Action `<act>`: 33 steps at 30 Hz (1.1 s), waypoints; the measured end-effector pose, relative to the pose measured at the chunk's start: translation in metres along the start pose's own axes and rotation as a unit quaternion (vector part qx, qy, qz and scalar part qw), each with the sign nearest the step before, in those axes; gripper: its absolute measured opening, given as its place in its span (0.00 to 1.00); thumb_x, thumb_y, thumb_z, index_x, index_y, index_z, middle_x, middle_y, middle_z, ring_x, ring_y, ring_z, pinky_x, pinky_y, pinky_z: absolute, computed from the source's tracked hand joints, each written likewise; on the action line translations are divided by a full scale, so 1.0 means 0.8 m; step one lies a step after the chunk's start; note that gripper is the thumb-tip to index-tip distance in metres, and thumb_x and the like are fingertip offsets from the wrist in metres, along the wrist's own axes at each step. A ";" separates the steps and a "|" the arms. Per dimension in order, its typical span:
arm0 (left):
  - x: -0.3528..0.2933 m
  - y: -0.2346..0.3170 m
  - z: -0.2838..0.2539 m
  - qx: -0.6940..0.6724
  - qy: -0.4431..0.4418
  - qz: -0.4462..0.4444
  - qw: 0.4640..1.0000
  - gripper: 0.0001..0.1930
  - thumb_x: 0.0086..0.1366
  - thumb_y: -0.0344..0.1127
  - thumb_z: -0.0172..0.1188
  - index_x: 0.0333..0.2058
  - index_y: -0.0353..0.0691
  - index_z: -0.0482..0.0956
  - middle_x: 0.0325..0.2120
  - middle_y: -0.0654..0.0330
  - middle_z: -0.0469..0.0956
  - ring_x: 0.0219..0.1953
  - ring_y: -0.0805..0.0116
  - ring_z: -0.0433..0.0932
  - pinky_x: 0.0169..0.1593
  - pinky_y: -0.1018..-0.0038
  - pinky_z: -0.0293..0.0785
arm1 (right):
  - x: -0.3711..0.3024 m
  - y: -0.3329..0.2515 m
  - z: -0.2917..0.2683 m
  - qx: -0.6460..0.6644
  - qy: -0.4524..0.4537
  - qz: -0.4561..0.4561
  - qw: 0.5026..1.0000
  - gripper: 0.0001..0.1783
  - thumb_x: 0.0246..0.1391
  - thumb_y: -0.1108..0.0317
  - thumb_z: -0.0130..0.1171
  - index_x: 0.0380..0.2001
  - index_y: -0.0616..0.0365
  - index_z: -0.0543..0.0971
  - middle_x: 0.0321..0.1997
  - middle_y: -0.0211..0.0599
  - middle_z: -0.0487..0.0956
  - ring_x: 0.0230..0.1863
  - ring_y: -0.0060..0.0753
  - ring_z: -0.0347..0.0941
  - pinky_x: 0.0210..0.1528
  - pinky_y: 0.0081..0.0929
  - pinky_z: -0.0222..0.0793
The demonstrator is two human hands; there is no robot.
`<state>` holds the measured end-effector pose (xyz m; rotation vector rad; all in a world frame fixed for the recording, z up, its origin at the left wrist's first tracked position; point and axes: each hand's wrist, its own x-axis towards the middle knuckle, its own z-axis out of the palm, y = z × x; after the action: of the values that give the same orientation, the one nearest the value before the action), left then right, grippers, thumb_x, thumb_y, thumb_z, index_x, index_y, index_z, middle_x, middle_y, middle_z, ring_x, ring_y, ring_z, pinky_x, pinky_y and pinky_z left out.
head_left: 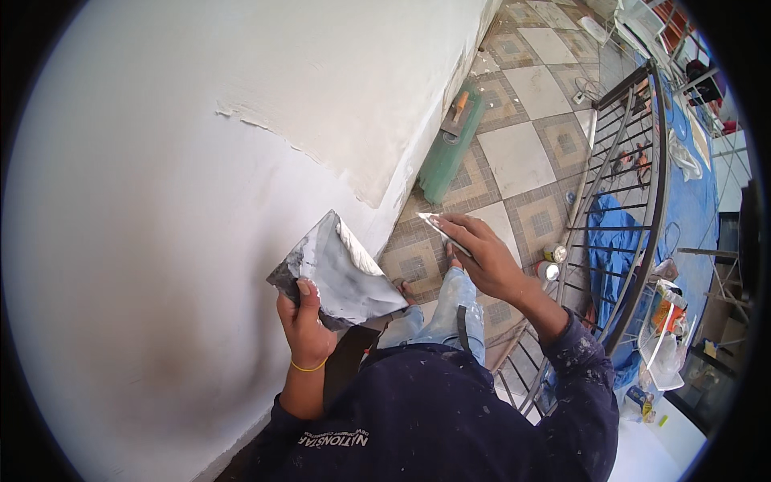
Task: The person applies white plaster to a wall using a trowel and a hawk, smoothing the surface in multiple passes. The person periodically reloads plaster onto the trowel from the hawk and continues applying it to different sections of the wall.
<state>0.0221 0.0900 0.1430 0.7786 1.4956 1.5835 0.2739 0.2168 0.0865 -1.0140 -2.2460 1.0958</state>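
Note:
My left hand (307, 328) grips a square, grey-smeared plaster board (333, 281) by its near left corner, thumb on top. Along the board's far right edge lies a ridge of white putty (353, 247). To the right of the board, my right hand (488, 255) is closed around a flat putty knife (436, 224), its blade pointing left with white putty on it. Blade and board are apart. The handle is mostly hidden under my fingers. On my left rises a white wall (201, 209), with a ragged edge between its smooth coat and a creamier patch.
A wood-handled trowel (458, 116) lies on a long green object (440, 167) at the wall's foot. Two cans (551, 261) stand on the patterned tile floor (514, 161) beside a dark metal railing (657, 193). Blue sheeting (614, 241) and clutter lie beyond it.

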 end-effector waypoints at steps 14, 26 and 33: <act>-0.026 -0.186 -0.082 0.564 -0.193 0.055 0.801 0.25 0.57 0.21 0.52 0.55 0.46 0.73 0.52 0.50 0.75 0.50 0.52 0.78 0.49 0.67 0.76 | 0.024 0.118 0.197 0.825 -0.053 0.350 0.440 0.16 0.61 0.65 0.50 0.50 0.61 0.70 0.46 0.40 0.78 0.43 0.35 0.79 0.38 0.38 0.81; -0.095 -0.212 -0.143 0.577 -0.058 -0.135 0.803 0.20 0.70 0.38 0.47 0.60 0.55 0.70 0.14 0.52 0.67 0.14 0.65 0.59 0.22 0.66 0.61 | 0.164 0.345 0.373 0.600 0.116 0.451 0.650 0.16 0.61 0.64 0.52 0.50 0.56 0.69 0.45 0.34 0.76 0.43 0.33 0.75 0.45 0.38 0.76; -0.119 -0.218 -0.158 0.531 -0.057 -0.172 0.828 0.19 0.71 0.39 0.46 0.59 0.52 0.70 0.11 0.59 0.60 0.14 0.70 0.58 0.22 0.68 0.59 | 0.195 0.323 0.370 0.580 0.144 0.442 0.669 0.16 0.61 0.63 0.49 0.50 0.57 0.71 0.45 0.36 0.76 0.45 0.32 0.74 0.47 0.38 0.71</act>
<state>-0.0162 -0.0593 -0.0346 1.0629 2.2503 0.3097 0.0920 0.3019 -0.2855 -1.4155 -0.3161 2.0716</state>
